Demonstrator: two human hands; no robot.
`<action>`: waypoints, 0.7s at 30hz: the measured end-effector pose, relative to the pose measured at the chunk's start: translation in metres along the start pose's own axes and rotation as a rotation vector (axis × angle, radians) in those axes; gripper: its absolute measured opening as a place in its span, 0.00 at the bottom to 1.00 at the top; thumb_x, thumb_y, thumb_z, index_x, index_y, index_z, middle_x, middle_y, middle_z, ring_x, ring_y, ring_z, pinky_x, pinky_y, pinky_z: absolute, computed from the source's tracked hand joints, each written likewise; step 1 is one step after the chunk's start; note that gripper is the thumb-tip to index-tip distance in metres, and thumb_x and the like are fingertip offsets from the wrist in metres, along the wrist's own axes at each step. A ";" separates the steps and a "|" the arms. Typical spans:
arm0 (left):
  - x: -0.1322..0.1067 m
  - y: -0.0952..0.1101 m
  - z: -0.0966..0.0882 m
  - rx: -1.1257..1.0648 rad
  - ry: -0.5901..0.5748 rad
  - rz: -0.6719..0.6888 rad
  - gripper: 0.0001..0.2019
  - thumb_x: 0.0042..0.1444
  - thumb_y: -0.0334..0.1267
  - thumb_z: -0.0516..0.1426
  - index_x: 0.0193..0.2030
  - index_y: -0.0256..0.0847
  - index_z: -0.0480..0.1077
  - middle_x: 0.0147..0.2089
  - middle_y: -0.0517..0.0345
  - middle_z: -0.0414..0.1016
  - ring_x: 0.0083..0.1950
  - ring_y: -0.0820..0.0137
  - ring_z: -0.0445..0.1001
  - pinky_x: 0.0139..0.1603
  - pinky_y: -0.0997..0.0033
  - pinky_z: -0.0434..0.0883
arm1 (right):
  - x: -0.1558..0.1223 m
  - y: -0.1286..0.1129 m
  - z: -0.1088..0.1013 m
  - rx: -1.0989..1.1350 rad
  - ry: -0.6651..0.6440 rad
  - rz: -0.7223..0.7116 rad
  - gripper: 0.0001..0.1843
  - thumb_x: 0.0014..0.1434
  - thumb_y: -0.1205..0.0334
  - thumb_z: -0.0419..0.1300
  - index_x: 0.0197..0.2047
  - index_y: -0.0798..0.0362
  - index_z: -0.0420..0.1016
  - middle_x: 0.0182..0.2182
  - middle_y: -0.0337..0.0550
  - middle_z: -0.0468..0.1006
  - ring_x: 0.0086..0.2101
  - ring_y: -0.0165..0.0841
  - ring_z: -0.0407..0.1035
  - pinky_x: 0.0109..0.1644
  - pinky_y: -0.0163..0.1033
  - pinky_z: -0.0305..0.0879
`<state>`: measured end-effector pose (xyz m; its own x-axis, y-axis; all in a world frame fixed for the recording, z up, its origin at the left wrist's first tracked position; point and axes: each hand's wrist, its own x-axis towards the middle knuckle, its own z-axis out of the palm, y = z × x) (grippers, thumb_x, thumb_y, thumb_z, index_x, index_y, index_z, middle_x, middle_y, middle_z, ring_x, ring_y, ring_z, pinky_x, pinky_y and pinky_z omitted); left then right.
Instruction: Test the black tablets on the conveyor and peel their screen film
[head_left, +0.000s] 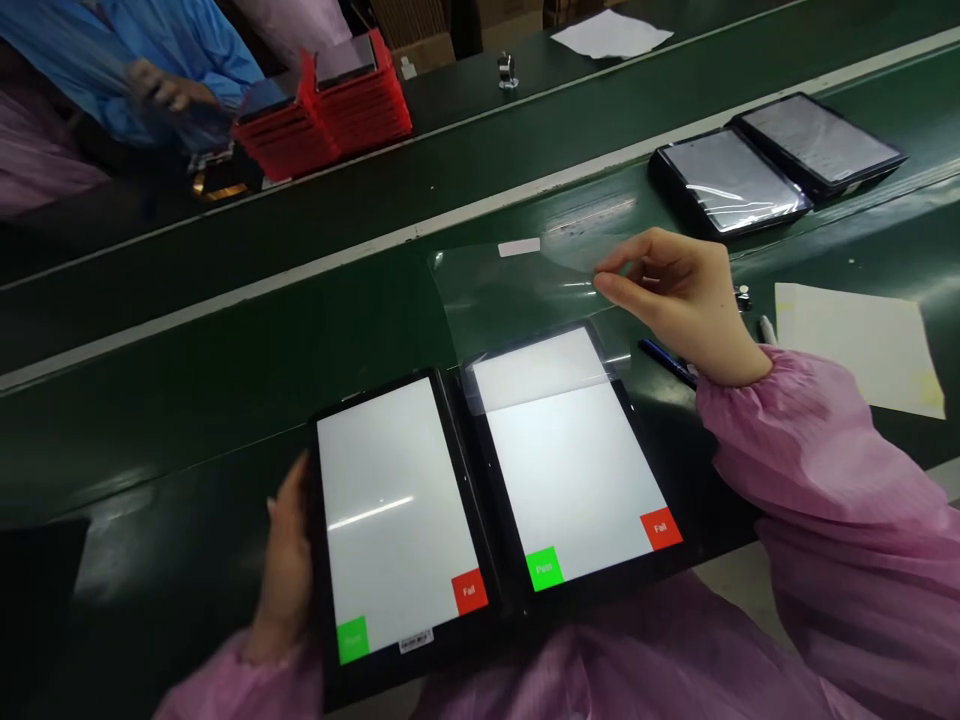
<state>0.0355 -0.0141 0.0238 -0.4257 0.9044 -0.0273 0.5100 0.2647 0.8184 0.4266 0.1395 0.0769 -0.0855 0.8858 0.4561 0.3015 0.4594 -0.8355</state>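
Two black tablets lie side by side at the near edge, both with white lit screens and green and red buttons. My left hand (289, 560) grips the left edge of the left tablet (397, 520). My right hand (679, 300) pinches a clear protective film (517, 290) by its corner. The film is lifted off most of the right tablet (574, 460) and still covers that screen's far end. A small white tab sits on the film's far edge.
Two more tablets (772, 165) in clear wrap lie on the green conveyor belt (225, 370) at the far right. A pen (667, 362) and a white sheet (855, 345) lie to the right. Red trays (322, 110) and another person in blue (150, 70) are at far left.
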 end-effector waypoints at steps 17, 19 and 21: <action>0.094 0.087 0.053 0.320 -0.437 0.574 0.15 0.62 0.53 0.60 0.46 0.52 0.83 0.44 0.57 0.86 0.36 0.59 0.82 0.76 0.26 0.46 | -0.033 -0.033 -0.008 -0.121 -0.039 -0.018 0.05 0.59 0.65 0.69 0.34 0.44 0.80 0.34 0.38 0.81 0.35 0.36 0.75 0.37 0.44 0.72; 0.092 0.084 0.051 0.254 -0.354 0.615 0.10 0.61 0.49 0.61 0.41 0.51 0.83 0.45 0.58 0.86 0.43 0.56 0.83 0.76 0.26 0.45 | -0.033 -0.040 -0.006 -0.097 -0.056 -0.016 0.05 0.60 0.64 0.69 0.34 0.44 0.80 0.33 0.37 0.81 0.36 0.36 0.76 0.40 0.45 0.74; 0.086 0.083 0.045 0.242 -0.310 0.683 0.10 0.62 0.47 0.61 0.36 0.48 0.81 0.47 0.57 0.86 0.51 0.53 0.82 0.75 0.25 0.46 | -0.038 -0.049 -0.007 -0.093 -0.090 0.025 0.04 0.61 0.62 0.69 0.36 0.44 0.80 0.34 0.38 0.82 0.37 0.38 0.78 0.41 0.46 0.76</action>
<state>0.0748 0.1009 0.0633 0.2501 0.9357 0.2490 0.7471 -0.3501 0.5651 0.4215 0.0829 0.1029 -0.1607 0.9010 0.4029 0.3909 0.4330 -0.8122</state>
